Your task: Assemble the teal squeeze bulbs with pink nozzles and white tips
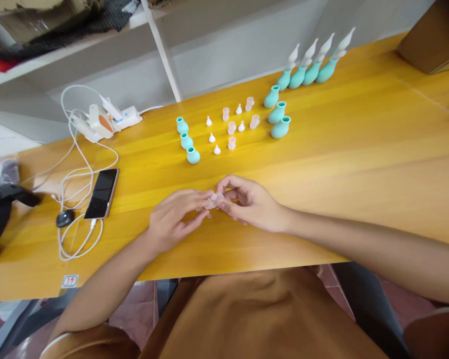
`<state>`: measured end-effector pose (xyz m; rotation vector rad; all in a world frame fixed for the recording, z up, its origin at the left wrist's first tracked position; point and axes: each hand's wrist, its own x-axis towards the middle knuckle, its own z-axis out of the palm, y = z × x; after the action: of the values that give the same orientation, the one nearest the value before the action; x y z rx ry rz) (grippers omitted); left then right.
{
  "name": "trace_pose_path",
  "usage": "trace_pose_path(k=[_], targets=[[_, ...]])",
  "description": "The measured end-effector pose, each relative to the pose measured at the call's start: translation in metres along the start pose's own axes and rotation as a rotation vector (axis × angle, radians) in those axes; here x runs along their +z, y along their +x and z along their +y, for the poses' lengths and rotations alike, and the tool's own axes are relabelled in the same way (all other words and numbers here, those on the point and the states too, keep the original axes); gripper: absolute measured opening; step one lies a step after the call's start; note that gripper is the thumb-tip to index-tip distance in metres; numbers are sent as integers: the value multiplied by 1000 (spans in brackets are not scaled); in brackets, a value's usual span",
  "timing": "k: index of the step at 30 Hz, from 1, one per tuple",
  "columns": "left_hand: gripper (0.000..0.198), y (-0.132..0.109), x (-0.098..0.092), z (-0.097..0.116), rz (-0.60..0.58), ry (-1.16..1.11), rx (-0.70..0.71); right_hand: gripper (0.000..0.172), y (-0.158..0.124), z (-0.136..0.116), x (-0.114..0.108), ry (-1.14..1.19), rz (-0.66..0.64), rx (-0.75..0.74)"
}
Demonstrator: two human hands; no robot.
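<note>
Nearest, both hands meet over the near edge of the yellow table (359, 164): the left hand (174, 219) and the right hand (249, 202) pinch together on a small clear pink part (214, 201), fingertips closed around it just above the wood. Judging by this, steady wrists and a light squeeze would suit such soft pieces. At 12 o'clock stand 3 teal bulbs (187, 141), white tips (212, 137) and pink cups (232, 128); farther, at 1 o'clock, 4 finished bulbs (307, 72).
</note>
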<state>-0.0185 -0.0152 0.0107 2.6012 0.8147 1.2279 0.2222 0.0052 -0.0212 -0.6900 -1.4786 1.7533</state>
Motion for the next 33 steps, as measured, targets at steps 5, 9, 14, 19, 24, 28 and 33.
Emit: trace_pose_path(k=[5,9,14,19,24,28,33], targets=[[37,1,-1,-1,22,21,48,37,0,-1,1,9,-12,13],[35,-1,-2,-1,13,14,60,38,0,0,1,-15,-9,3],[36,1,-4,-1,6,29,71,37,0,2,1,-33,-8,0],[36,-2,-2,-2,1,-35,-28,39,1,0,2,-13,-14,6],[44,-12,3,-6,1,-205,-223,38,2,-3,1,33,-22,20],[45,-10,2,-5,4,-161,-172,40,3,-4,1,50,-24,41],[43,-2,0,0,12,-18,-38,42,2,-5,2,64,-15,46]])
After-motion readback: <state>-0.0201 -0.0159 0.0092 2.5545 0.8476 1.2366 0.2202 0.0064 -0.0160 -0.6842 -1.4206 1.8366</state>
